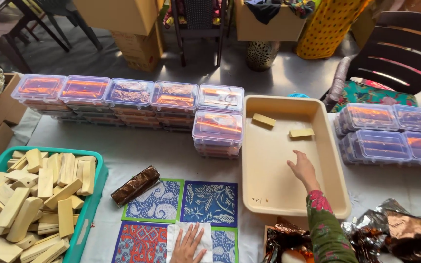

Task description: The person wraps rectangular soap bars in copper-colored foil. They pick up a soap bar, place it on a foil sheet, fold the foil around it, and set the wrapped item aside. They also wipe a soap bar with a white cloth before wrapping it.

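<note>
Your fingers are spreading open on both hands, gripping nothing. Your right hand (303,168) is reaching into the beige plastic tray (269,190) on the right, hovering near two pale wooden blocks (301,132) lying at its far end. Your left hand (187,246) is pressing flat on a white cloth (205,233) covering patterned printed squares (209,202) at the near edge.

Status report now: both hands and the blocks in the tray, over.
Right hand open, empty, inside beige tray. Two tan blocks lie ahead of it, untouched. Left hand flat on white cloth. Nothing between.
</note>
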